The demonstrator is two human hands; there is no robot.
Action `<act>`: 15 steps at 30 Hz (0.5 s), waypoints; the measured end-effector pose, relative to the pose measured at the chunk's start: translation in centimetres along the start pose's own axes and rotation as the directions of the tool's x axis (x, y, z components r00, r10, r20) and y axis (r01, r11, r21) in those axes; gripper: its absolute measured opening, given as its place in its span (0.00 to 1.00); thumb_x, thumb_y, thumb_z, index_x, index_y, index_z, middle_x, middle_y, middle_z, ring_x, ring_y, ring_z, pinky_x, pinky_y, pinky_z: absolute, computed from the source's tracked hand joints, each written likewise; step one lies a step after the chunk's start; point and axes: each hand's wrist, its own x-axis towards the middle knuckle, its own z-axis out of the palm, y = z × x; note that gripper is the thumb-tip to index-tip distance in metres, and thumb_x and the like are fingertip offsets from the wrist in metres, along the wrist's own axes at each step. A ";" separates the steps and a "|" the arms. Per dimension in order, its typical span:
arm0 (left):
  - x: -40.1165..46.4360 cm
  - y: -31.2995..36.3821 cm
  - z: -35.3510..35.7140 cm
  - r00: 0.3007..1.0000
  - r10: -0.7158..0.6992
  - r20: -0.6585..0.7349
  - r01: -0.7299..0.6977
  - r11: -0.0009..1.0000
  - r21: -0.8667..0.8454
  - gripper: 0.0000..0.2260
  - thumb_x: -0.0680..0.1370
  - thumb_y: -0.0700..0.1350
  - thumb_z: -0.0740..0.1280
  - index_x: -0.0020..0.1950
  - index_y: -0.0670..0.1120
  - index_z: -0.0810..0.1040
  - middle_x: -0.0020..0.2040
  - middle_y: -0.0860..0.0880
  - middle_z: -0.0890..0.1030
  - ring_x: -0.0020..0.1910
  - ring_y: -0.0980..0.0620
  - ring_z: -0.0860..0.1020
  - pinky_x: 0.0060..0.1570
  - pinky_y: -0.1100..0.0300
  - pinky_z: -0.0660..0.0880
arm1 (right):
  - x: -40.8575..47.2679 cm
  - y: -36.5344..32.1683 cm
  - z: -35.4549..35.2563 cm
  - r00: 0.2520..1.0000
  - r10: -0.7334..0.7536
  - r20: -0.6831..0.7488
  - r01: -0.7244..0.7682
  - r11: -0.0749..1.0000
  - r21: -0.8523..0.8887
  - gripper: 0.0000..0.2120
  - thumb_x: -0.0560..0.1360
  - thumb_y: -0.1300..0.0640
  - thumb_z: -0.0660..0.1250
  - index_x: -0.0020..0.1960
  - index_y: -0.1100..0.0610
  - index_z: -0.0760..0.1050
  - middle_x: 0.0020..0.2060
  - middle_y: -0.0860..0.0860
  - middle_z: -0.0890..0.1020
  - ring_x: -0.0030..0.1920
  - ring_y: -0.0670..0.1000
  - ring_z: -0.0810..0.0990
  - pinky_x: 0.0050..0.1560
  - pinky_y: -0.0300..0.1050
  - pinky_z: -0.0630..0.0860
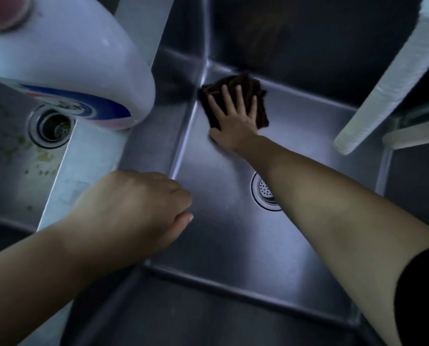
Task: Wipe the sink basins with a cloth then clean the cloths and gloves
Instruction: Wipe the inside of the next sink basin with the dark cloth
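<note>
Fingers of the left hand [131,208] curl down over the near end of the divider [83,156] between the two basins, with the knuckles up and the thumb tip poking out toward the right basin [221,245]; they seem to rest on the steel edge and hold nothing, though the fingertips are hidden under the hand. That forearm comes in from the lower left. The right arm, a dark sleeve [423,295] pushed up near the elbow, reaches long across the right basin from the lower right, passing over part of its drain [263,191]. The right hand [233,121] lies flat, palm down, with straight, slightly spread fingers pressing a dark cloth [261,96] into the far left corner of the basin floor, where the floor meets the back wall and the divider wall. The cloth is folded and sticks out beyond the fingertips and to the right of the hand. The floor between the cloth and the near wall is bare steel on both sides of the arm. The left basin [6,151] shows food scraps around its drain [51,127]. A white bottle [71,51] looms close to the camera above the divider, and a white ribbed hose [393,78] slants over the far right corner.
</note>
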 end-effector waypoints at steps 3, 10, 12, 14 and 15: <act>0.0 0.1 0.1 0.999 -0.021 0.038 0.020 1.000 0.022 0.13 0.72 0.54 0.60 0.35 0.49 0.77 0.31 0.49 0.76 0.31 0.45 0.77 0.24 0.57 0.69 | -2.1 -2.7 1.2 0.993 -0.117 -0.006 0.117 0.993 -0.028 0.36 0.72 0.40 0.54 0.77 0.45 0.47 0.77 0.53 0.45 0.75 0.61 0.38 0.69 0.69 0.36; 0.1 0.8 -0.9 1.000 -0.019 0.006 0.019 0.998 0.065 0.12 0.71 0.51 0.60 0.33 0.48 0.78 0.30 0.49 0.78 0.30 0.45 0.78 0.25 0.60 0.67 | -12.3 -5.9 4.8 0.913 -0.405 0.053 0.408 0.909 -0.078 0.36 0.73 0.41 0.59 0.77 0.47 0.51 0.77 0.56 0.50 0.75 0.63 0.43 0.69 0.69 0.38; 0.0 1.1 -1.0 1.000 -0.015 0.022 0.013 0.997 0.080 0.13 0.71 0.51 0.58 0.34 0.48 0.78 0.30 0.49 0.78 0.30 0.45 0.78 0.25 0.60 0.67 | -15.1 -6.4 5.4 0.882 -0.465 0.073 0.469 0.881 -0.057 0.36 0.72 0.42 0.62 0.76 0.47 0.53 0.77 0.55 0.52 0.75 0.64 0.44 0.69 0.70 0.38; -0.1 1.2 -1.1 1.000 -0.019 0.018 0.017 0.997 0.082 0.14 0.71 0.51 0.57 0.33 0.47 0.78 0.30 0.49 0.78 0.29 0.44 0.78 0.24 0.59 0.68 | -18.0 -6.4 6.0 0.849 -0.520 0.095 0.527 0.847 -0.068 0.35 0.71 0.43 0.63 0.76 0.47 0.56 0.76 0.55 0.54 0.75 0.64 0.47 0.69 0.71 0.40; -0.1 1.2 -1.1 1.000 -0.020 0.016 0.018 0.996 0.082 0.15 0.71 0.51 0.57 0.33 0.46 0.79 0.30 0.48 0.78 0.28 0.43 0.78 0.24 0.59 0.69 | -19.5 -6.1 6.2 0.831 -0.547 0.105 0.555 0.829 -0.068 0.35 0.71 0.43 0.64 0.75 0.47 0.59 0.76 0.55 0.56 0.75 0.65 0.49 0.69 0.71 0.42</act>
